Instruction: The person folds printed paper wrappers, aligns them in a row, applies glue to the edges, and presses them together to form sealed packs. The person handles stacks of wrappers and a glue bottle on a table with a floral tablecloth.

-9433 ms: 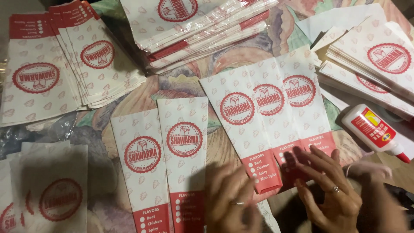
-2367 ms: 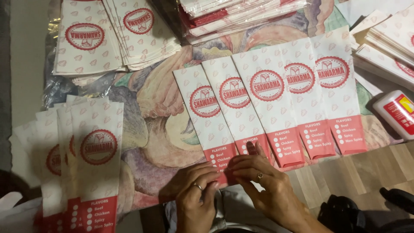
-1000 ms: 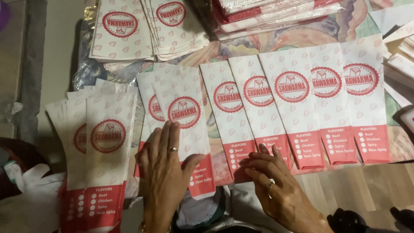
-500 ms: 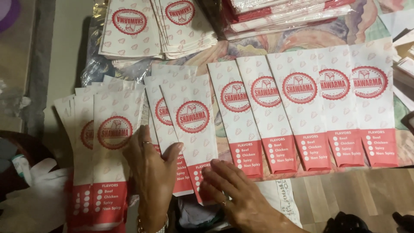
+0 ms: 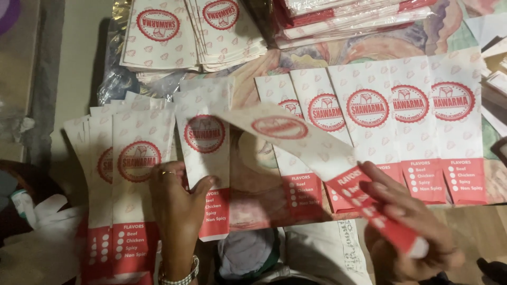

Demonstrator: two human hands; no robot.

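At the moment of inspection the work was at the transfer stage: one paper bag [image 5: 296, 142] was off the worktop [image 5: 253, 179] and in the air, running slantwise from the centre of the frame down to the lower right. The right hand [image 5: 406, 232] pinched its red printed end between thumb and fingers, so the bag lay directly in that hand, its white end hanging over the gap in the row of bags [image 5: 391, 121] laid side by side at the right. The left hand [image 5: 177, 211] lay flat, fingers together, pressed on the fanned bags [image 5: 137, 163] at the lower left, touching them and holding none. In my judgement the next move called for carrying the lifted bag leftward and squaring it on the fan. Stacked bags [image 5: 195, 31] lay at the upper left.
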